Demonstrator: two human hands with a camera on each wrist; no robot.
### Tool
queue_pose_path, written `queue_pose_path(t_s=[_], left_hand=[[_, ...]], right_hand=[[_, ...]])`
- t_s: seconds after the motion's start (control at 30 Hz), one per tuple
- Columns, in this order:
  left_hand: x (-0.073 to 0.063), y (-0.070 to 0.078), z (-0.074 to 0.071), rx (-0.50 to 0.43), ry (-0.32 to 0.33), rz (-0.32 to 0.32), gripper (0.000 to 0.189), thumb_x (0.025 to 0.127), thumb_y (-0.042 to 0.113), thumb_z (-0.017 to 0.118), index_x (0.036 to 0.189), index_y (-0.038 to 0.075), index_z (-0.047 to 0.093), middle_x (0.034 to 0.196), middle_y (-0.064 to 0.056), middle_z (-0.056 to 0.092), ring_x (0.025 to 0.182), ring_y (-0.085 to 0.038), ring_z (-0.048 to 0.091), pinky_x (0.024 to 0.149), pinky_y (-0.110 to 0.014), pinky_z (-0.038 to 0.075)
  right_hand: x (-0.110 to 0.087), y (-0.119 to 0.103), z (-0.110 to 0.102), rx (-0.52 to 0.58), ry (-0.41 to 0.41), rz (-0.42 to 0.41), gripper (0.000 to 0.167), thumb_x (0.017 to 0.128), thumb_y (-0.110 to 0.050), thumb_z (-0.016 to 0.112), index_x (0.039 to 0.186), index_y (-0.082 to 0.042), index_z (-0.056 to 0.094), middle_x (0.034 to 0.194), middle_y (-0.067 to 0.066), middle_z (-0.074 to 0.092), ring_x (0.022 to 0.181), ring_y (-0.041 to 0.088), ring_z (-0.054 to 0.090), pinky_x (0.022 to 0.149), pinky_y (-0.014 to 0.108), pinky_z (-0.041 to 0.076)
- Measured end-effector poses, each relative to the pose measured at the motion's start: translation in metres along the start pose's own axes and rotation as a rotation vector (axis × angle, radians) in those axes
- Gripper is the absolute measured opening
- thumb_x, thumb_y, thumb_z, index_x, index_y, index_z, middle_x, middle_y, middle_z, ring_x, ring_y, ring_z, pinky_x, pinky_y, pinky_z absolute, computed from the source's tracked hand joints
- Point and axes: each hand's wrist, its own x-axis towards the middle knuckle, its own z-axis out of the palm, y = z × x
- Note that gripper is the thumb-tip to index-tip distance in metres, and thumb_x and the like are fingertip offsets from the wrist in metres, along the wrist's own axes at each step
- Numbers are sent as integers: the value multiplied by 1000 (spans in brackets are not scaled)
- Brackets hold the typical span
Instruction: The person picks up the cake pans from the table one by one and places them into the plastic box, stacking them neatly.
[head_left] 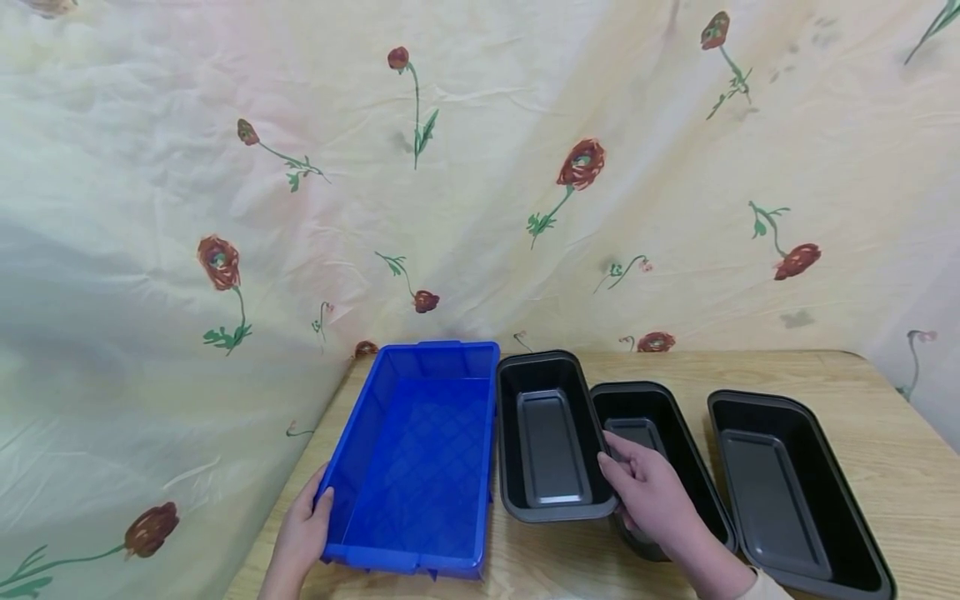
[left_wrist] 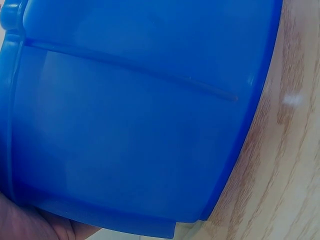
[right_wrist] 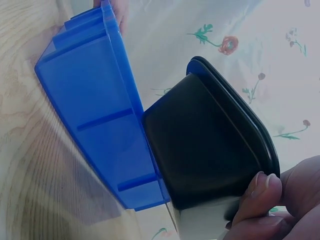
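A blue plastic bin (head_left: 420,467) stands at the left of the table, its inside bare. My left hand (head_left: 300,525) grips its left rim near the front corner, thumb over the edge. In the left wrist view the bin's wall (left_wrist: 120,120) fills most of the picture. My right hand (head_left: 652,492) pinches the right rim of a black loaf pan (head_left: 555,442), held above the table close beside the bin. The right wrist view shows that pan's outer side (right_wrist: 205,145) near the bin (right_wrist: 95,105), with my fingers (right_wrist: 260,195) on its rim.
A second black loaf pan (head_left: 637,429) lies on the table, partly hidden by my right hand. Farther right is a third loaf pan (head_left: 780,500). The wooden table (head_left: 877,442) meets a flower-patterned cloth (head_left: 480,167) at the back and left.
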Motion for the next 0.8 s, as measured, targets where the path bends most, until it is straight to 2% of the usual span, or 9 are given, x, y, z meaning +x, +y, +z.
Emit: queue_pose_path(t_s=[0.23, 0.8], left_hand=[[0, 1, -1, -3, -15, -15, 53, 114, 18, 35, 162, -2, 26, 159, -35, 29, 143, -57, 30, 111, -72, 30], [0, 1, -1, -16, -4, -1, 52, 113, 14, 36, 161, -4, 27, 159, -35, 30, 144, -57, 29, 112, -71, 29]], right_hand=[[1, -2, 1, 9, 1, -13, 53, 107, -12, 58, 152, 10, 41, 55, 4, 48, 41, 20, 48, 45, 30, 48], [4, -10, 4, 20, 0, -67, 53, 107, -11, 58, 151, 12, 41, 55, 6, 50, 41, 22, 50, 48, 30, 50]])
